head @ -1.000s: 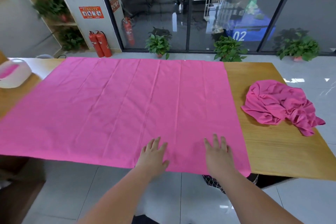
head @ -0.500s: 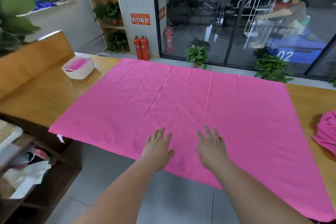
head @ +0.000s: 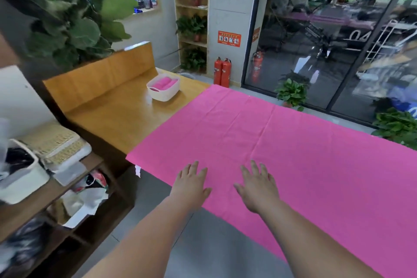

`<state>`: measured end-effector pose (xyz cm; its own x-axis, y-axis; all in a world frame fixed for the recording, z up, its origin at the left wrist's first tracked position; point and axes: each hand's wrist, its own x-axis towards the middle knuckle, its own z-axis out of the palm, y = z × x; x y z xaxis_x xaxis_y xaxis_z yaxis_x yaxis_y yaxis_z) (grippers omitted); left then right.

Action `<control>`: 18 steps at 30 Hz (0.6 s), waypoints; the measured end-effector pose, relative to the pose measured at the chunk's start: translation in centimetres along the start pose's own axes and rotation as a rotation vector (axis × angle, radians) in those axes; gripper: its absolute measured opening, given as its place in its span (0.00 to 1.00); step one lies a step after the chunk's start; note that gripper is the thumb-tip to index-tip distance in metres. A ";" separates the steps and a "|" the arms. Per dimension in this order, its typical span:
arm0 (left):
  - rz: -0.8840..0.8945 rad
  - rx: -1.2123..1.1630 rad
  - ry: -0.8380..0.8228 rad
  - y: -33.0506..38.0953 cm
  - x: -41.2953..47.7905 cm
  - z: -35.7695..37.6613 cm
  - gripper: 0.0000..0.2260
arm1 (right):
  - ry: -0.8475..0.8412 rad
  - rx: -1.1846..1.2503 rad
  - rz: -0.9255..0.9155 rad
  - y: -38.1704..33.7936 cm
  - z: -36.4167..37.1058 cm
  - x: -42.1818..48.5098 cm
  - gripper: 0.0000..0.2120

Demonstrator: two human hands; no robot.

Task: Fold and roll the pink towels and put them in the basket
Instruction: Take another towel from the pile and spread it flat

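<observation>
A large pink towel (head: 282, 142) lies spread flat over the wooden table (head: 117, 117), its near edge hanging slightly over the table's front. My left hand (head: 191, 184) lies flat on the towel near its front left part, fingers straight. My right hand (head: 257, 185) lies flat beside it, fingers spread. A white basket (head: 164, 93) stands on the table at the far left with rolled pink towels (head: 163, 82) inside.
A low wooden shelf (head: 45, 198) with boxes, bags and a woven mat stands to the left of the table. A big leafy plant (head: 67, 11) rises behind it. Fire extinguishers (head: 222, 72) and potted plants (head: 291, 92) stand along the glass wall beyond the table.
Both hands slid left along the towel's near edge, and my view turned left with them. The crumpled pink towel at the right has left the view; the basket is nearer the centre.
</observation>
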<state>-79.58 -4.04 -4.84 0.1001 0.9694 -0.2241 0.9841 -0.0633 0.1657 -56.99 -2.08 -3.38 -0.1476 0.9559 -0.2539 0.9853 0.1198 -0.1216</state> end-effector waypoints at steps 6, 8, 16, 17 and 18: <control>-0.096 -0.024 0.003 -6.3 1.4 -1.5 0.33 | -0.011 -0.013 -0.104 -6.3 -0.7 5.1 0.36; -0.126 -0.024 -0.005 -8.2 2.3 -1.5 0.33 | -0.030 -0.009 -0.129 -8.1 -0.4 7.1 0.35; -0.217 -0.021 -0.076 -15.5 7.9 -1.3 0.34 | -0.105 0.037 -0.208 -14.9 2.0 17.6 0.36; -0.220 -0.016 -0.081 -16.4 9.0 -1.6 0.33 | -0.112 0.051 -0.210 -15.7 1.9 19.1 0.36; -0.221 -0.007 -0.086 -17.3 10.1 -2.0 0.33 | -0.121 0.064 -0.212 -16.4 1.8 20.5 0.36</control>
<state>-95.94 7.30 -8.03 -0.1051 0.9358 -0.3366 0.9826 0.1499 0.1097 -76.37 15.07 -8.29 -0.3634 0.8718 -0.3285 0.9244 0.2935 -0.2436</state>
